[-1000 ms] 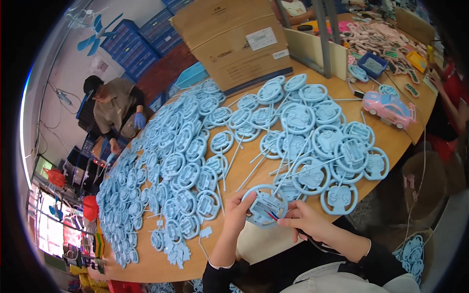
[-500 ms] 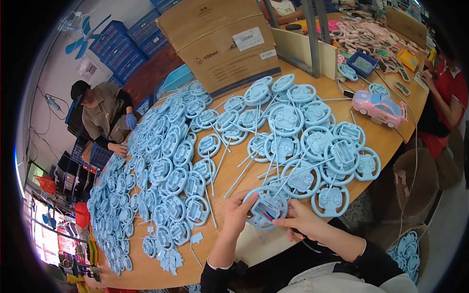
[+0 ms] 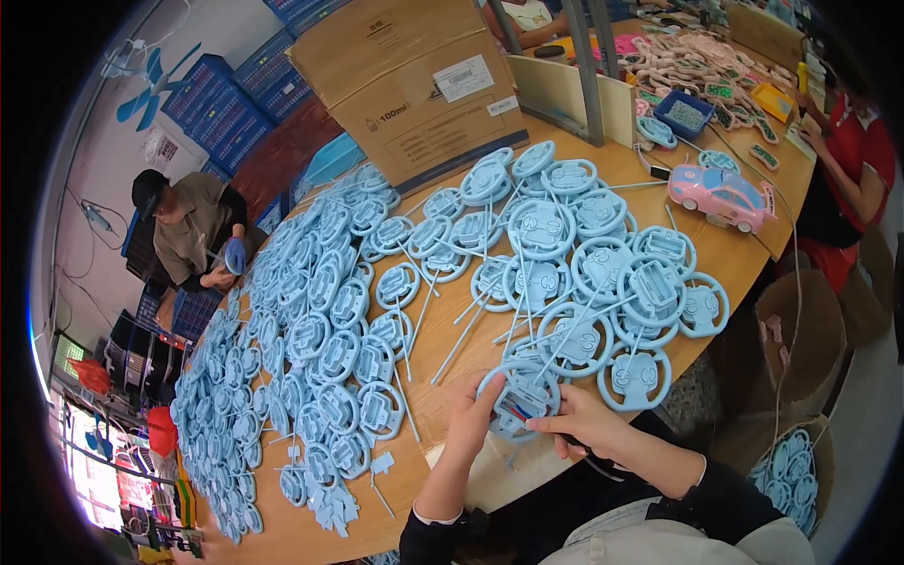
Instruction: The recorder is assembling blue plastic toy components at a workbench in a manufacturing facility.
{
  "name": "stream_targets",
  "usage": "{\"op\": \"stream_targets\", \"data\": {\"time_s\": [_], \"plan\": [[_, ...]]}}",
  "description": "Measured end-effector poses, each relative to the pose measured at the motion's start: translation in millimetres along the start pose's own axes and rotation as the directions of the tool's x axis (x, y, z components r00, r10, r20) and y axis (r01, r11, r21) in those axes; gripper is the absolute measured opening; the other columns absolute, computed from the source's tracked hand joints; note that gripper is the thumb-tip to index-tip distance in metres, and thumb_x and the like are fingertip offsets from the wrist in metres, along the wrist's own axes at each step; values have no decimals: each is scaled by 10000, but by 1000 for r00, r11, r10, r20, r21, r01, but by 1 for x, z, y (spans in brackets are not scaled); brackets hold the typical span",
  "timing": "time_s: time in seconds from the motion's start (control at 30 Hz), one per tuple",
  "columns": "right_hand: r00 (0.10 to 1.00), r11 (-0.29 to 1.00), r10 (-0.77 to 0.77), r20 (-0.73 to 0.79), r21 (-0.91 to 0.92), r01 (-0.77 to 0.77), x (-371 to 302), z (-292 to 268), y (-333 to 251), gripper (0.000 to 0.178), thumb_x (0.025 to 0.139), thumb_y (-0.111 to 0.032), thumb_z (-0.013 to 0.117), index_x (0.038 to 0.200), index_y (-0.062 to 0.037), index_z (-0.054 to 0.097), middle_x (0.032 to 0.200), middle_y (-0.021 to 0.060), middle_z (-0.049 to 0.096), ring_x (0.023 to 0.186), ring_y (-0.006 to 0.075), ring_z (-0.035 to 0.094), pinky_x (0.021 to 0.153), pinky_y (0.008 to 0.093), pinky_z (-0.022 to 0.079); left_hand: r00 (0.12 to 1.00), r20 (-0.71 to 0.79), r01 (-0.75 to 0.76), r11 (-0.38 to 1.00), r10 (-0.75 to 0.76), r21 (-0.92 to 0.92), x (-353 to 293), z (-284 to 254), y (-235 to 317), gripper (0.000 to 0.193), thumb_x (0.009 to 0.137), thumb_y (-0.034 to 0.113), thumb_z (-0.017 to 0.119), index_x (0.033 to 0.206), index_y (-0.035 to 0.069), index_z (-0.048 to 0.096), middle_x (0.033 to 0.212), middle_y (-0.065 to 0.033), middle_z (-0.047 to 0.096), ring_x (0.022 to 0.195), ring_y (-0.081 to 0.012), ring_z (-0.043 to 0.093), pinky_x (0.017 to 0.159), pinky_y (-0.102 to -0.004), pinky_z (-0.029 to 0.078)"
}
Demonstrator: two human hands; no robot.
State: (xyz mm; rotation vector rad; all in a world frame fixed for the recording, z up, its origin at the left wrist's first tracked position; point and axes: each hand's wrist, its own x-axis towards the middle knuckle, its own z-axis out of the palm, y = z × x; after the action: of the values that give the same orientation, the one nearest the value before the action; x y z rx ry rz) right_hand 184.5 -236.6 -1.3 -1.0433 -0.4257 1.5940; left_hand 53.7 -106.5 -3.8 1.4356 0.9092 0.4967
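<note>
A light-blue toy steering wheel [image 3: 511,426] is tilted up over the near edge of the table. My left hand [image 3: 468,420] grips its left rim, thumb on top. Against its right side, my right hand [image 3: 593,424] is closed around a slim dark corded tool [image 3: 572,440], mostly hidden by the fingers. Inside the wheel's open hub, small red and blue parts, perhaps wires, show near my right fingertips. Just beyond lie more light-blue steering wheels [image 3: 577,339] with thin stems, some touching the held one.
A large pile of light-blue wheels [image 3: 320,311] covers the table's left. Behind stands a cardboard box [image 3: 414,85]. A pink toy car [image 3: 720,195] sits at right, near a blue tray [image 3: 685,115]. Across the table, a person [image 3: 188,226] holds a light-blue part; another person [image 3: 852,155] sits at right.
My hands stay on the same wheel, which has tipped slightly. The person across has drawn a hand back from the pile and now holds a light-blue part. The whole view has shifted a little.
</note>
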Motion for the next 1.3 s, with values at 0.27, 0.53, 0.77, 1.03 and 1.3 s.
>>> {"op": "stream_targets", "data": {"time_s": [0.27,0.53,0.77,1.03,1.3], "plan": [[1000,1000,22,6,14,-22,-1,-6,5,381,725,-128,683,1018,-21,464,765,67,568,415,107,506,287,195,281,981,154,-135,985,118,104,-7,6,5,318,677,93,684,941,18,523,882,-63,556,806,-146,526,703,-263,429],[983,975,-177,-43,128,181,8,-5,30,412,650,-70,745,1014,-21,556,848,20,597,717,75,548,590,188,433,988,154,52,991,-32,-126,-13,8,0,368,626,-8,696,902,27,456,871,-103,574,803,-166,560,697,-280,454],[979,983,-161,-127,70,171,8,-8,32,365,622,-51,757,930,31,580,831,62,600,697,114,563,589,204,446,982,178,97,980,-66,-171,-11,13,-3,362,640,1,684,924,6,459,891,-117,574,810,-176,565,702,-283,456],[969,956,-187,-162,197,218,12,-15,36,380,592,-8,759,924,36,579,851,79,604,738,131,579,625,227,476,967,256,149,862,-23,-484,-12,11,-21,448,722,54,635,1120,-58,463,977,-99,571,920,-196,544,817,-299,422],[945,959,-250,-212,82,272,13,-14,38,396,598,-56,768,934,32,579,865,63,606,748,107,567,669,217,461,966,256,170,862,-49,-478,-4,6,-31,358,754,63,608,1078,-50,503,1007,-108,571,923,-194,547,816,-319,424]]}}
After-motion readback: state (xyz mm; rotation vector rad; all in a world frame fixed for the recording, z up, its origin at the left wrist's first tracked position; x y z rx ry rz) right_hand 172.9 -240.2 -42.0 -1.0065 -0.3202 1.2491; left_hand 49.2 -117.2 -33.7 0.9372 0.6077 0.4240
